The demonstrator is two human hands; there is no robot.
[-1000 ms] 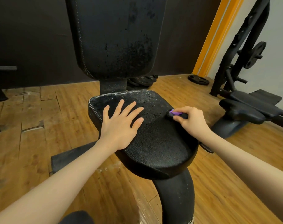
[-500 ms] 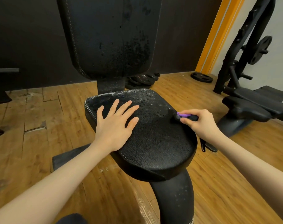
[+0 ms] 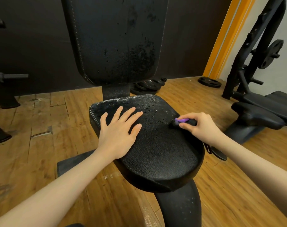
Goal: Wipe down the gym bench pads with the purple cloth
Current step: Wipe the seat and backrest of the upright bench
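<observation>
Left hand (image 3: 119, 131): flat on the seat pad (image 3: 159, 153), palm down, fingers straight and spread, forearm reaching in from lower left.
Right hand (image 3: 200, 126): at the seat pad's right edge, fingers curled round a bunched purple cloth (image 3: 181, 120) and a dark object that cannot be identified.
Purple cloth: small purple wad showing between thumb and fingers, touching the pad.
Seat pad: black, pebbled; droplets across the far half, near half matte.
Back pad (image 3: 115, 38): upright behind the seat, black, speckled with droplets lower right.
Floor (image 3: 33, 128): worn wooden boards.

No text, label, brand or number can be read on anything here.
</observation>
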